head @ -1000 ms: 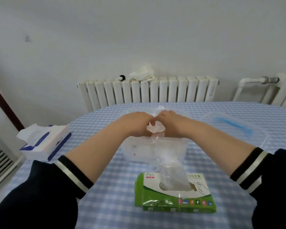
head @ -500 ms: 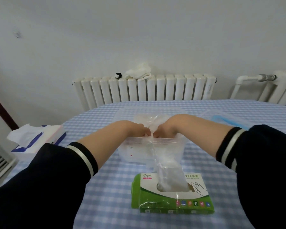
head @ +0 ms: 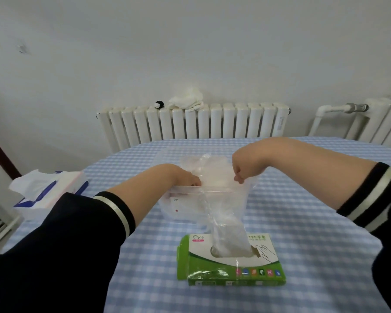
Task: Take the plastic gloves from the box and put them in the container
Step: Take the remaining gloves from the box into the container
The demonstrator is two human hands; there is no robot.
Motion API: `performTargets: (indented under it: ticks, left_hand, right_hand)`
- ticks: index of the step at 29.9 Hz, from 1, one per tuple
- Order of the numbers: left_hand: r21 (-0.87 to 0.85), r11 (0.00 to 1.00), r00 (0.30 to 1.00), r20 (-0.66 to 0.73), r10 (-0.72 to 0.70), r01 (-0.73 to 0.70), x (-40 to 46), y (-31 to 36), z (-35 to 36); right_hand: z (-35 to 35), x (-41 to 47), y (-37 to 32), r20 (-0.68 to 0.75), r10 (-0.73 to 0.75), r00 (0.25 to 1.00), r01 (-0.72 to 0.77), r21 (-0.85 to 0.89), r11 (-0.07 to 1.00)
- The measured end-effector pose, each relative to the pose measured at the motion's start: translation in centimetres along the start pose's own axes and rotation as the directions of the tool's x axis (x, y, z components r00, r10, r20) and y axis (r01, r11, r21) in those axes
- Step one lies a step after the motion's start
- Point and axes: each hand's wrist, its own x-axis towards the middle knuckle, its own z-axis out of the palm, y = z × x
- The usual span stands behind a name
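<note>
Clear plastic gloves [head: 227, 224] trail from the green box [head: 231, 260] near your table edge into the transparent container [head: 190, 205] behind it, where your left hand [head: 185, 177] dips in, fingers hidden, and your right hand [head: 244, 170] pinches the film.
</note>
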Motion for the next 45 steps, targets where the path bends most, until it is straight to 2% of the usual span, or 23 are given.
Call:
performTargets:
  ticks: [3, 5, 9, 13, 15, 18, 19, 21, 23, 24, 26, 27, 28, 30, 32, 33, 36, 39, 45]
  left_hand:
    - [0.049, 0.993, 0.994, -0.011, 0.108, -0.107, -0.7, 0.0, -0.4]
    - [0.161, 0.969, 0.98, -0.023, 0.195, -0.189, -1.6, 0.1, -1.0]
    - [0.228, 0.941, 0.949, -0.133, 0.286, -0.252, -3.3, -0.6, -2.3]
    - [0.122, 0.947, 0.881, -0.346, 0.322, -0.298, -5.0, -1.6, -3.1]
    - [0.095, 0.941, 0.79, -0.521, 0.324, -0.323, -6.2, -1.8, -2.8]
    - [0.011, 0.88, 0.519, -0.804, 0.29, -0.475, -8.1, -1.3, -0.5]
    - [-0.026, 0.841, 0.455, -0.85, 0.266, -0.54, -8.9, -0.9, 0.7]
    - [-0.076, 0.788, 0.409, -0.883, 0.232, -0.611, -10.2, -0.1, 3.1]
    - [-0.106, 0.801, 0.42, -0.887, 0.192, -0.59, -11.2, 0.5, 4.9]
    - [-0.137, 0.822, 0.468, -0.867, 0.171, -0.553, -11.5, 0.5, 5.5]
    - [-0.221, 0.86, 0.662, -0.73, 0.167, -0.461, -12.1, 0.5, 6.1]
    - [-0.246, 0.88, 0.763, -0.621, 0.179, -0.407, -12.3, 0.5, 6.4]
    - [-0.225, 0.908, 0.835, -0.513, 0.197, -0.353, -12.3, 0.6, 6.8]
    - [-0.065, 0.957, 0.896, -0.374, 0.239, -0.282, -11.6, 0.8, 7.7]
    - [-0.036, 0.948, 0.897, -0.336, 0.286, -0.316, -10.8, 1.0, 8.7]
    - [-0.119, 0.916, 0.883, -0.339, 0.326, -0.383, -10.3, 1.1, 9.1]
    - [-0.394, 0.738, 0.826, -0.391, 0.405, -0.548, -9.4, 1.5, 9.9]
    - [-0.536, 0.617, 0.814, -0.449, 0.369, -0.576, -8.9, 1.7, 10.5]
    - [-0.643, 0.474, 0.799, -0.479, 0.364, -0.602, -8.6, 1.6, 11.4]
  right_hand:
    - [-0.3, -1.6, 1.9, -0.222, 0.002, 0.975, 0.056, 0.254, 0.966]
    - [0.0, -2.3, 2.4, -0.346, 0.023, 0.938, 0.093, 0.316, 0.944]
    - [1.1, -3.1, 1.7, -0.437, 0.0, 0.899, 0.173, 0.356, 0.918]
    - [2.6, -3.5, 0.8, -0.512, -0.006, 0.859, 0.228, 0.371, 0.9]
    - [3.4, -4.3, 0.2, -0.591, 0.022, 0.807, 0.273, 0.406, 0.872]
    - [4.9, -5.9, -1.2, -0.676, 0.076, 0.733, 0.389, 0.509, 0.768]
    - [5.5, -6.5, -1.6, -0.665, 0.101, 0.74, 0.382, 0.539, 0.751]
    - [6.5, -7.3, -2.4, -0.602, 0.148, 0.785, 0.227, 0.501, 0.835]
    - [7.4, -7.7, -2.9, -0.509, 0.19, 0.839, 0.041, 0.407, 0.913]
    - [8.0, -7.6, -3.1, -0.438, 0.197, 0.877, 0.001, 0.411, 0.911]
    - [9.3, -7.1, -3.7, -0.263, 0.156, 0.952, -0.001, 0.508, 0.862]
    - [10.0, -6.8, -4.0, -0.195, 0.12, 0.973, 0.012, 0.57, 0.822]
    - [10.6, -6.4, -4.4, -0.165, 0.093, 0.982, 0.034, 0.634, 0.772]
    - [11.8, -5.7, -5.0, -0.23, 0.079, 0.97, 0.108, 0.696, 0.71]
    - [12.1, -5.4, -5.7, -0.347, 0.095, 0.933, 0.17, 0.658, 0.734]
    - [12.2, -5.3, -5.9, -0.397, 0.107, 0.912, 0.198, 0.652, 0.732]
    - [12.4, -5.0, -6.0, -0.504, 0.149, 0.851, 0.271, 0.664, 0.697]
    - [12.9, -4.6, -5.7, -0.598, 0.154, 0.787, 0.33, 0.618, 0.713]
    - [13.5, -4.6, -5.5, -0.731, 0.175, 0.66, 0.476, 0.587, 0.655]
